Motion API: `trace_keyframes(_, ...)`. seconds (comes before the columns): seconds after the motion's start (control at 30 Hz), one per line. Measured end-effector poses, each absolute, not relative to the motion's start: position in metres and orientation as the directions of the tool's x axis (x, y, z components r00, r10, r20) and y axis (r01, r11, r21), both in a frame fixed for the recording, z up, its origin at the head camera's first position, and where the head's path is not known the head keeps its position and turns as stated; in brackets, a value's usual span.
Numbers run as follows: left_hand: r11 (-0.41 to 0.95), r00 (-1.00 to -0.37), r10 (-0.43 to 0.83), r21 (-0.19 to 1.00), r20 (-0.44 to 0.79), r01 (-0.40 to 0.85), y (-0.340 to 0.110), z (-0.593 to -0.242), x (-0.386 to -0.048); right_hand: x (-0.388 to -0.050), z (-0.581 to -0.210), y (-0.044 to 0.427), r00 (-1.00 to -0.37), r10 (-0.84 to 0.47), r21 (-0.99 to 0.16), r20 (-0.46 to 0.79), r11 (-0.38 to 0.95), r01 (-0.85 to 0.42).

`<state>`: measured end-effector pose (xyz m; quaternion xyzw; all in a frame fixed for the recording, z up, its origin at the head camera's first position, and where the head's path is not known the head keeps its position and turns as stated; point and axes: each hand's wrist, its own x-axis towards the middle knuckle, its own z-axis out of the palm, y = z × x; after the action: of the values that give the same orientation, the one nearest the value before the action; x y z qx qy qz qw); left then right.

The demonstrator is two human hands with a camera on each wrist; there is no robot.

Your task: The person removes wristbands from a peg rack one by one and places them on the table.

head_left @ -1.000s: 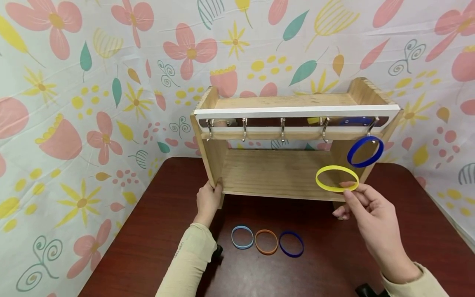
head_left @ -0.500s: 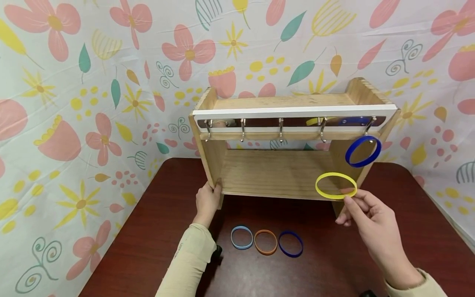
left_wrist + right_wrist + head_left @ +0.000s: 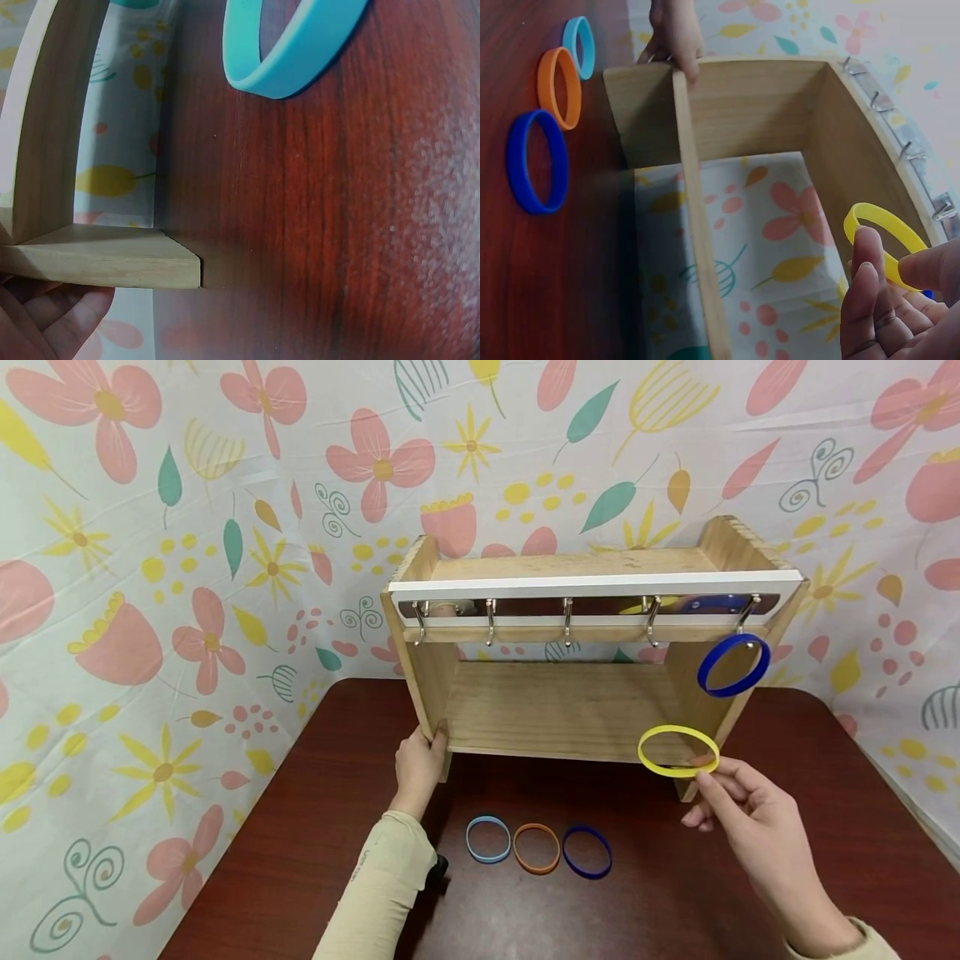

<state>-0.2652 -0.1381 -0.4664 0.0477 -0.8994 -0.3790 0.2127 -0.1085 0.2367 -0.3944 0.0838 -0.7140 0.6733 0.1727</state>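
A yellow wristband is pinched between thumb and fingers of my right hand, held in front of the rack's lower right side. My left hand grips the lower left side of the wooden rack, its thumb on the inner face. On the rack's rightmost hook hangs a blue wristband. In front of the rack, a light blue wristband, an orange wristband and a dark blue wristband lie in a row. The right wrist view shows the yellow wristband close up.
Several metal hooks run along the rack's white-edged front bar; those left of the blue wristband hold nothing. The rack stands on a dark red-brown table. A flower-patterned cloth covers the walls behind and to the left.
My right hand has lowered a little with the yellow wristband, away from the hooks. My left hand keeps its grip on the rack, and the other wristbands have stayed in place.
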Motion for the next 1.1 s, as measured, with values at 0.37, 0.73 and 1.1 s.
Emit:
trace_keyframes(0.37,0.706,-0.908,-0.244,0.705,0.34,0.074,-0.138,-0.466,-0.264,-0.106,-0.409,0.241,-0.946,0.077,-0.942,0.315,0.151,-0.301)
trace_keyframes(0.73,0.7,-0.907,-0.241,0.71,0.344,0.083,-0.138,-0.465,-0.264,-0.101,-0.42,0.246,-0.961,0.044,-0.942,0.272,0.215,-0.257)
trace_keyframes(1.1,0.701,-0.911,-0.243,0.71,0.334,0.073,-0.138,-0.467,-0.265,-0.098,-0.435,0.249,-0.966,0.015,-0.903,0.259,0.358,-0.237)
